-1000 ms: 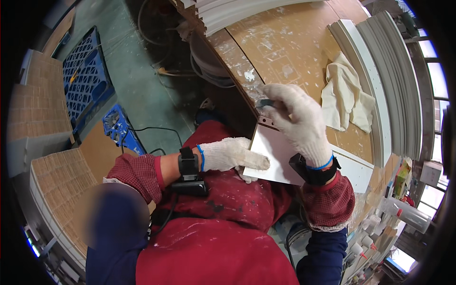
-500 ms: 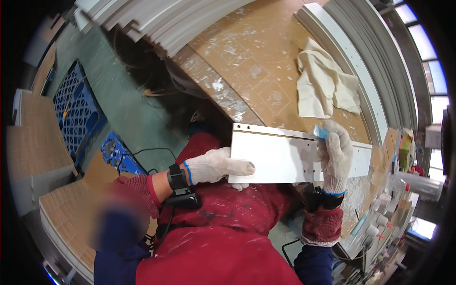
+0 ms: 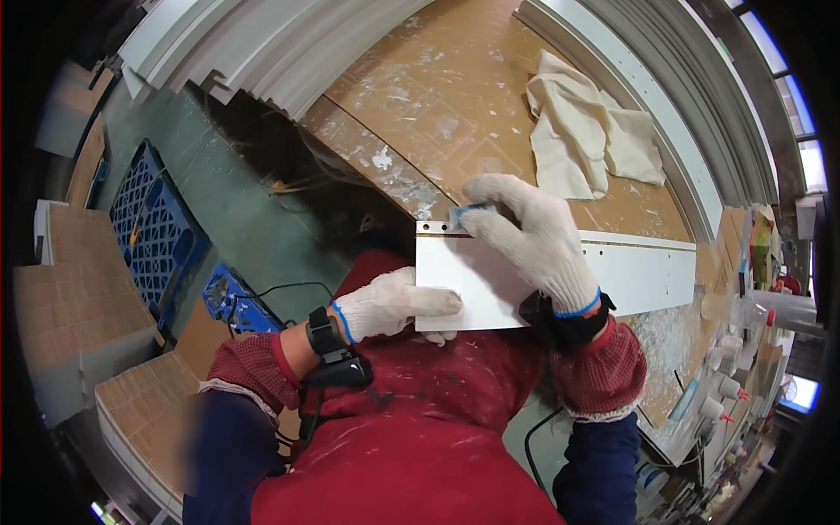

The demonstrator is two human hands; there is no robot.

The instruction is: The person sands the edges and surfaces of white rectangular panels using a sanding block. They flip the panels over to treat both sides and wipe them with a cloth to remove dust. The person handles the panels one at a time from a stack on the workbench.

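A long white panel (image 3: pixel 643 269) with small dark holes along its far edge lies across in front of me, its right part over the workbench. My left hand (image 3: pixel 398 304), in a white knit glove, grips the panel's near left end, thumb on top and fingers beneath. My gloved right hand (image 3: pixel 529 232) pinches a small flat light-blue piece (image 3: pixel 468 213) between thumb and fingers. That piece touches the far edge, close to the holes at the left corner. Its exact kind cannot be made out.
A cream cloth (image 3: pixel 586 131) lies on the paint-spotted brown workbench (image 3: pixel 437 118). Long white profiles (image 3: pixel 271 52) are stacked at far left, more grey-white ones (image 3: pixel 682 87) at far right. Bottles (image 3: pixel 713 409) crowd the right side. A blue plastic pallet (image 3: pixel 153 227) and cartons (image 3: pixel 79 289) stand left.
My right hand has slid left along the panel's far edge with the blue piece, from the middle to near the left corner. The left hand keeps its hold.
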